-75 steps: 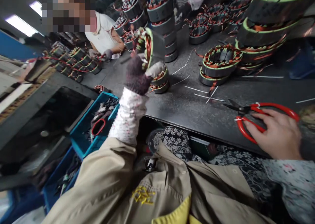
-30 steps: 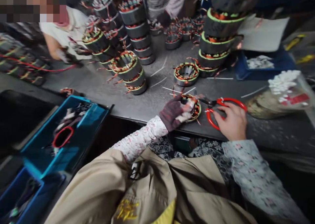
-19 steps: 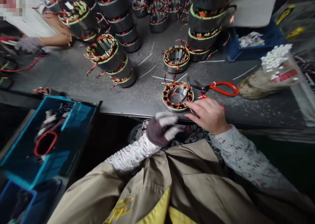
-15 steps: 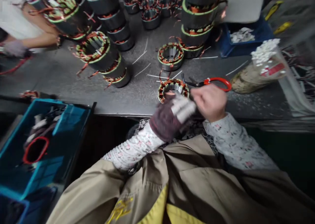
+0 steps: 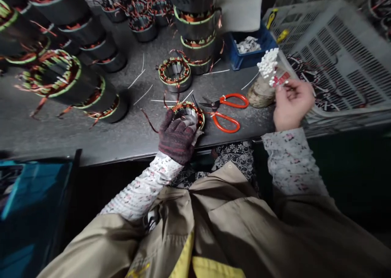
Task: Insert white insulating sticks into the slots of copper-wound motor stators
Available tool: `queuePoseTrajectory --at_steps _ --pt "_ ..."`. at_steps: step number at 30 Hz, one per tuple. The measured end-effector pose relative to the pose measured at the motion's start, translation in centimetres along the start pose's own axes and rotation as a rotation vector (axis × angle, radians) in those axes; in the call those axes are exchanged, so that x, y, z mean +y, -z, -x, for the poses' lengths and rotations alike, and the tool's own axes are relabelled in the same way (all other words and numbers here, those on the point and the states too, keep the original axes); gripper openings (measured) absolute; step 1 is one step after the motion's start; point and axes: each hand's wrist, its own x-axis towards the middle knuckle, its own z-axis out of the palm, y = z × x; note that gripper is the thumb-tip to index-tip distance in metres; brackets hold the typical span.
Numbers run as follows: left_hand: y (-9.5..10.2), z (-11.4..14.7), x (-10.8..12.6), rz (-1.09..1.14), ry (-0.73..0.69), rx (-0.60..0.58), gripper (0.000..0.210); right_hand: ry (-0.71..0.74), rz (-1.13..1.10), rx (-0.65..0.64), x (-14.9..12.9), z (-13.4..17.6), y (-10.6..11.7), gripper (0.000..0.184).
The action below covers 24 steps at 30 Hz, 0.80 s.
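Gloved in dark knit, the left hand rests on the near side of a small wound stator, its fingers curled around the ring's rim and pinning it to the grey bench close to the front edge. That stator lies flat, with copper windings and loose reddish wire ends showing around its bore. Bare, the right hand is off to the right at a bag of white tubes, fingers partly bent at the bag's mouth; whether they pinch a tube cannot be told. The bag leans on the bench beside a grey slotted crate.

Between the two hands lie red-handled scissors, blades open and pointing toward the held stator, just beside it. Behind the held piece sits another single stator, apart from it, with thin white strips scattered on the bench around both. Further back stands a stack of stators, and to its right a small blue bin with pale scraps inside. On the left, a second stack of stators leans, its top piece tilted. A blue tray sits below the bench at the lower left.
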Motion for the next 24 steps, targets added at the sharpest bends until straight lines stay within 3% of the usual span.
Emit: queuePoseTrajectory --at_steps 3,6,7,10,12,15,20,24 --pt "0.1 0.1 -0.6 0.071 -0.038 -0.028 0.025 0.065 -0.079 -0.033 -2.9 0.1 1.0 0.024" --pt "0.1 0.6 -1.0 0.137 -0.011 -0.060 0.057 0.178 -0.224 -0.035 -7.3 2.9 2.5 0.010" --pt "0.0 0.8 -1.0 0.123 0.010 -0.067 0.065 0.230 -0.223 -0.077 -8.4 4.1 3.1 0.009" --pt "-0.3 1.2 -0.3 0.050 0.076 -0.079 0.074 0.465 -0.189 -0.414 -10.3 7.4 4.0 0.013" --pt "-0.3 1.3 0.2 0.029 0.092 -0.087 0.076 0.624 -0.271 -0.530 -10.5 9.2 3.6 0.016" --pt "-0.1 1.0 0.6 0.031 0.057 -0.097 0.072 0.754 -0.452 -0.526 -10.0 11.1 2.4 0.017" --pt "-0.1 1.0 0.3 0.002 0.059 -0.071 0.066 0.707 -0.486 -0.647 -8.7 12.5 2.3 0.016" --pt "-0.3 0.9 0.1 0.057 0.077 -0.095 0.066 0.692 -0.445 -0.632 -8.6 12.5 2.6 0.015"
